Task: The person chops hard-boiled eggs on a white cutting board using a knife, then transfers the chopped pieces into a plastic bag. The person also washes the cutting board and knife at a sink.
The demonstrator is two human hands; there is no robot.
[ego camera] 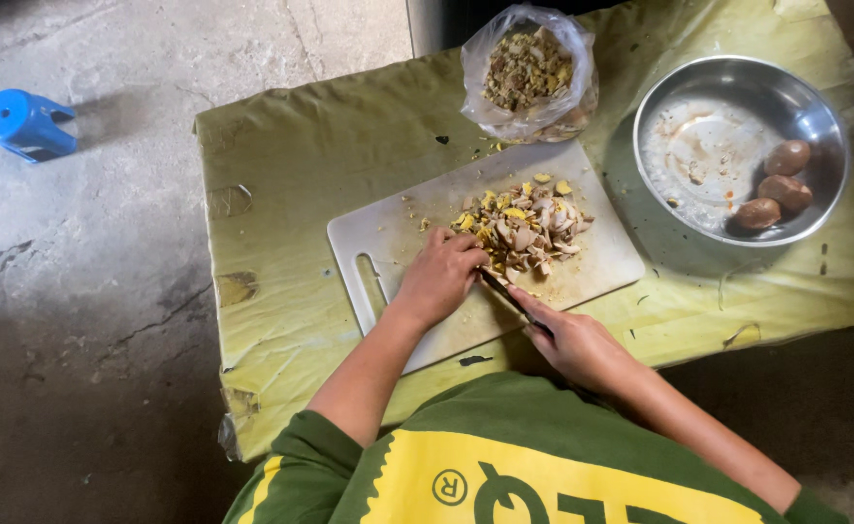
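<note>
A white cutting board (398,233) lies on a table covered with a yellow-green cloth (301,165). On it sits a heap of chopped egg pieces (529,223), brown, white and yellow. My left hand (441,277) rests with curled fingers against the near left side of the heap. My right hand (577,344) grips a knife (502,289) whose blade points toward the heap, just beside my left fingers.
A clear plastic bag (529,73) of shell scraps stands behind the board. At the right, a steel bowl (708,155) holds three brown peeled eggs (784,189). A blue plastic stool (27,124) lies on the concrete floor at the far left.
</note>
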